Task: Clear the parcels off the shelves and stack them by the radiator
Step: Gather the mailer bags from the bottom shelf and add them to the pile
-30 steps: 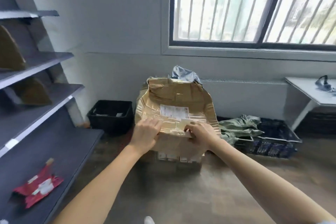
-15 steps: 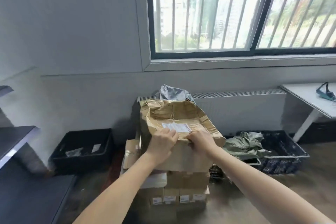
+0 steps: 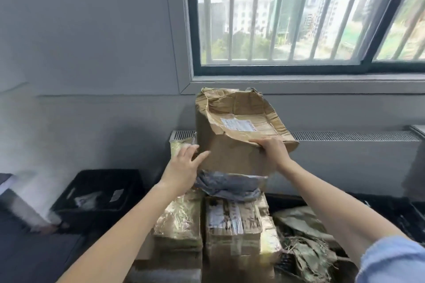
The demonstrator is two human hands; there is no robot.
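Parcel box [image 3: 239, 135], crumpled and brown, sits atop the stack [image 3: 230, 220] against the radiator [image 3: 345, 139], resting on a grey mailer bag [image 3: 227, 182]. My right hand [image 3: 271, 148] curls over its near top edge; my left hand [image 3: 184, 165] is spread flat beside its left face. I judge I'm placing it; next I should steady it, then let go.

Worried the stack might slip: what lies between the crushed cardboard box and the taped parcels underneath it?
In the head view, a crumpled grey mailer bag lies between the box and the taped parcels, squashed under the box.
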